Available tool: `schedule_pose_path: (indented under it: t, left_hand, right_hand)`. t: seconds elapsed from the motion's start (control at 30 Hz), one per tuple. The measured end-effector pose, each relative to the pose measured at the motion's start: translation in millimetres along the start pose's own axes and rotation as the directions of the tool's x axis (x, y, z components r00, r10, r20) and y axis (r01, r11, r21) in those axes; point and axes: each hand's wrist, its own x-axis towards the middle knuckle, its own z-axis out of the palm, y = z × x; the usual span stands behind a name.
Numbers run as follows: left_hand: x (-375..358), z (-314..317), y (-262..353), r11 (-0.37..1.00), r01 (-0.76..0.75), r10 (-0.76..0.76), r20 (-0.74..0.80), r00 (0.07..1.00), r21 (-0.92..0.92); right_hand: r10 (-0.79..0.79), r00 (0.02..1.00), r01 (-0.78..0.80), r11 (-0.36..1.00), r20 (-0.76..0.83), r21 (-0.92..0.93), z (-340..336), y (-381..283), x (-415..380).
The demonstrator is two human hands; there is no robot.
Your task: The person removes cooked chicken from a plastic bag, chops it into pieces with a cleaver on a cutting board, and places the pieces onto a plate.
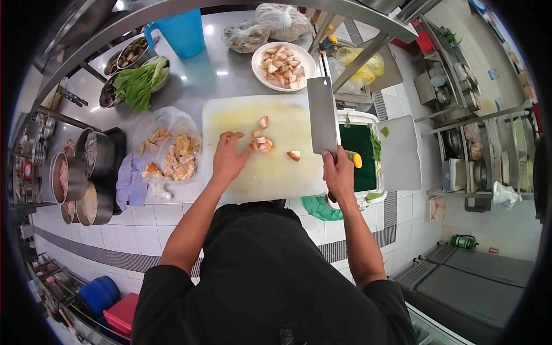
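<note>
A pale cutting board [276,178] lies on the steel counter with a few pieces of cut meat [263,144] near its middle. One more small piece [294,155] sits apart to the right. Over the board's left part is my left hand [229,154], fingers spread, beside the meat and holding nothing. My right hand [338,171] grips a cleaver [322,115] by its handle, its broad blade pointing away from me at the board's right edge. Beyond the board, a white plate [255,64] holds cut chunks. Left of the board, larger meat pieces [183,155] rest on a clear plastic bag.
Leafy greens [138,83] in a metal bowl, a blue pitcher [183,34] and plastic bags [282,22] stand at the back. Metal pots [95,201] are at the left. A green-lined bin [356,158] stands at the right, below a metal overhead rail [259,7].
</note>
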Motion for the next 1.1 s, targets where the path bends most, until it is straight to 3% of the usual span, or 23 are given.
schedule_pose_path:
  t: [0.07, 0.13, 0.2, 0.27, 0.33, 0.4, 0.53, 0.63, 0.7, 0.77, 0.83, 0.9, 1.07, 1.1]
  left_hand:
    - [-7, -7, 4, 1.0, 0.027, -0.028, 0.071, 0.997, 0.006]
    - [-8, -7, 6, 0.999, 0.045, -0.047, 0.142, 0.989, 0.016]
    - [-2, 1, 10, 0.986, -0.081, 0.063, 0.129, 0.99, 0.147]
    - [21, 1, 26, 0.987, -0.048, 0.018, 0.19, 0.982, 0.156]
    - [45, 3, 40, 0.986, 0.001, -0.041, 0.237, 0.971, 0.165]
    - [60, 5, 46, 0.972, -0.092, -0.012, 0.436, 0.9, 0.216]
    - [61, 24, 37, 0.963, -0.215, 0.086, 0.571, 0.817, 0.163]
    - [31, 28, 46, 0.96, -0.238, 0.113, 0.574, 0.811, 0.148]
    - [18, 46, 39, 0.963, -0.2, 0.116, 0.395, 0.912, 0.179]
    - [22, 48, 48, 0.978, -0.149, 0.087, 0.368, 0.926, 0.145]
    - [33, 54, 46, 0.998, -0.056, 0.056, 0.286, 0.957, -0.008]
    - [58, 56, 44, 0.996, -0.091, 0.091, 0.286, 0.954, -0.013]
    - [157, 51, 78, 0.983, -0.181, 0.185, 0.264, 0.947, -0.042]
    - [181, 52, 83, 0.969, -0.197, 0.224, 0.196, 0.955, -0.146]
  right_hand:
    - [-0.101, 0.992, 0.095, 0.992, -0.076, -0.082, -7, -6, -15]
    - [-0.069, 0.995, 0.066, 0.997, -0.067, -0.048, -11, -8, -20]
    - [-0.051, 0.997, 0.05, 0.999, -0.056, -0.017, -16, -3, -22]
    - [0.273, 0.941, -0.315, 0.922, 0.201, 0.225, -25, 18, -27]
    - [0.344, 0.901, -0.413, 0.867, 0.265, 0.278, -22, 60, -41]
    - [0.384, 0.863, -0.482, 0.82, 0.328, 0.307, -14, 93, -55]
    - [0.361, 0.86, -0.495, 0.764, 0.361, 0.415, 20, 96, -57]
    - [0.339, 0.842, -0.515, 0.737, 0.419, 0.438, 52, 87, -48]
    - [0.283, 0.809, -0.517, 0.759, 0.515, 0.395, 64, 68, -41]
    - [0.294, 0.781, -0.56, 0.72, 0.551, 0.41, 77, 54, -35]
    - [0.295, 0.754, -0.594, 0.689, 0.587, 0.416, 80, 48, -22]
    - [0.261, 0.748, -0.602, 0.655, 0.611, 0.457, 82, 43, -3]
    - [0.17, 0.854, -0.446, 0.727, 0.493, 0.522, 70, 23, 87]
    - [0.153, 0.874, -0.408, 0.746, 0.461, 0.527, 64, 13, 108]
